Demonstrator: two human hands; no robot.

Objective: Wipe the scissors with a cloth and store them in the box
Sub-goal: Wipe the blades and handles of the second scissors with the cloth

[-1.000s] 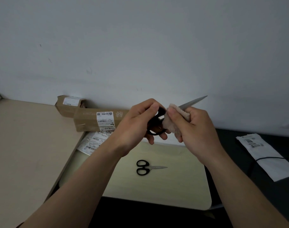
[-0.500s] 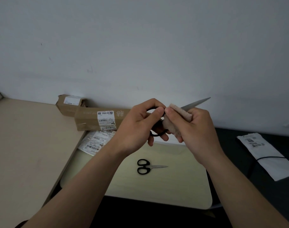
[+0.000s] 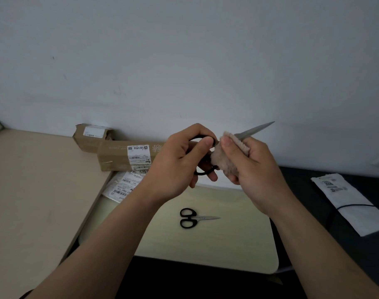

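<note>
My left hand [image 3: 180, 160] grips the black handles of a large pair of scissors [image 3: 256, 130], held in the air with the blades pointing up and right. My right hand [image 3: 252, 165] pinches a beige fuzzy cloth [image 3: 224, 160] wrapped around the base of the blades. Only the blade tip and parts of the handle loops show. A small pair of black-handled scissors [image 3: 191, 218] lies on the pale board below my hands, tips pointing right. A long brown cardboard box [image 3: 123, 157] with a white label lies behind my left hand.
A second cardboard box [image 3: 91, 135] stands against the wall at the back left. Labelled plastic bags [image 3: 123, 186] lie under the long box. A white pouch [image 3: 346, 199] with a black cable across it lies on the dark surface at right. A beige table [image 3: 33, 190] spreads left.
The scissors' blade tip has risen slightly, and my right hand with the cloth has stayed at the base of the blades. My left thumb has shifted on the handle loop.
</note>
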